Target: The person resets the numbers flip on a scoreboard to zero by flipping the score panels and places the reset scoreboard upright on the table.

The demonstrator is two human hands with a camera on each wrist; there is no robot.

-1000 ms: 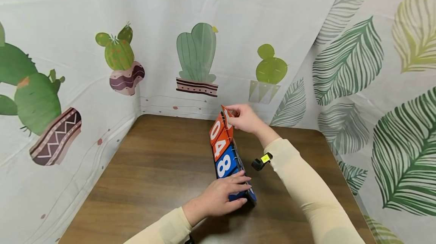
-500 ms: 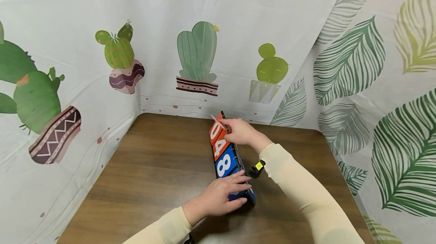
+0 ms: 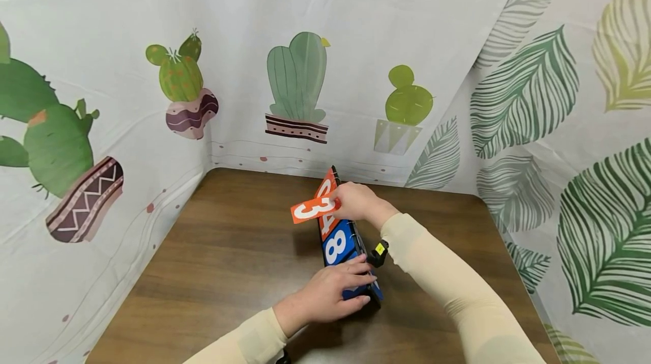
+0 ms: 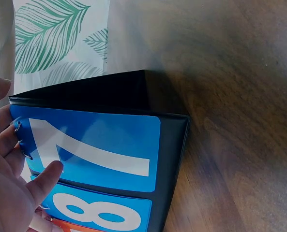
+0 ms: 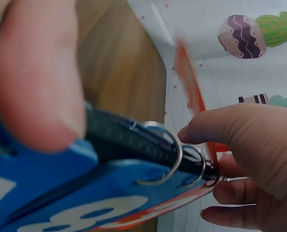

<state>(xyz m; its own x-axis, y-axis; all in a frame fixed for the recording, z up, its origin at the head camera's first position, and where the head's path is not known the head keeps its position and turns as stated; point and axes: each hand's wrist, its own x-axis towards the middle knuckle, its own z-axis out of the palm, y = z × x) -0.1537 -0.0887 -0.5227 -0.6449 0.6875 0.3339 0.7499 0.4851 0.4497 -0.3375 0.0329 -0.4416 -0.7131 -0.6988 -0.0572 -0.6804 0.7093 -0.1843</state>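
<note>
On the table (image 3: 239, 239), the scoreboard (image 3: 335, 246) is being gripped at its near end by the left hand (image 3: 333, 290), fingers being laid over the ringed ridge and thumb on the blue 7 (image 4: 126, 133). An orange 3 card (image 3: 304, 211) is being pinched by the closed fingers of the right hand (image 3: 360, 202), the 4 (image 3: 327, 226) being partly covered.

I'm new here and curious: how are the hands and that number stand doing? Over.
Right hand pinches orange 3 card, sticking out from stand. Left hand rests on stand's near end. Card partly blocks digits behind it.
</note>
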